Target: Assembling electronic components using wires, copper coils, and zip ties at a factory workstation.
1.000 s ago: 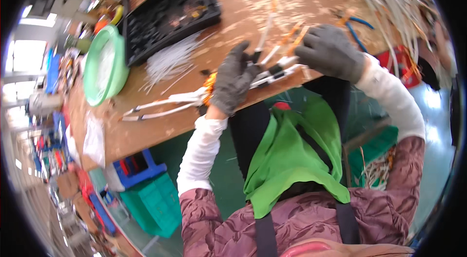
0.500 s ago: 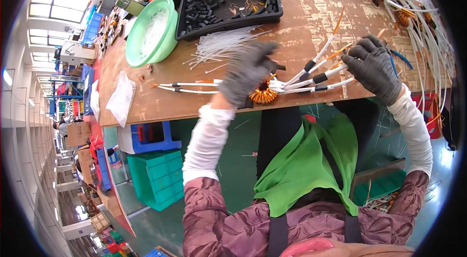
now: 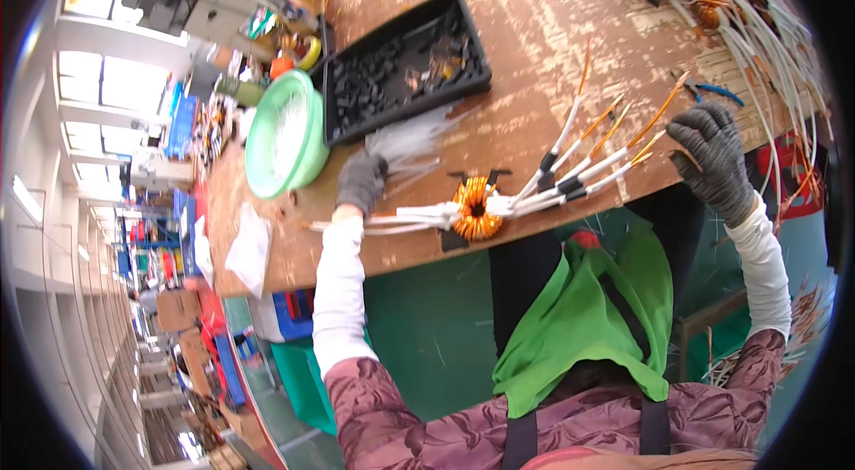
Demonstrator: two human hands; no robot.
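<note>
My left hand [image 3: 362, 181], in a dark grey glove, is at the near left end of a pile of clear cable ties [image 3: 411, 139]. Its fingers are curled in; what they pinch, if anything, is hidden. A copper-wound ring coil [image 3: 478, 208] lies by the table's front edge, its white-sleeved leads stretching left and right. Short black sleeves [image 3: 547, 182] sit on the right-hand leads, whose ends are bare copper. Beside those ends my right hand [image 3: 717, 158], gloved alike, is held with thumb and fingers apart and nothing in it.
Behind the ties stands a black tray [image 3: 488, 78] of short black tube pieces. A green bowl [image 3: 317, 154] with clear ties is left of it, a plastic bag [image 3: 249, 247] nearer. Blue-handled pliers [image 3: 718, 93] and a heap of similar coils [image 3: 710, 12] lie far right.
My left hand has left the coil and moved left to the cable ties. My right hand has drawn away from the lead ends, fingers spreading. The view has tilted and shifted.
</note>
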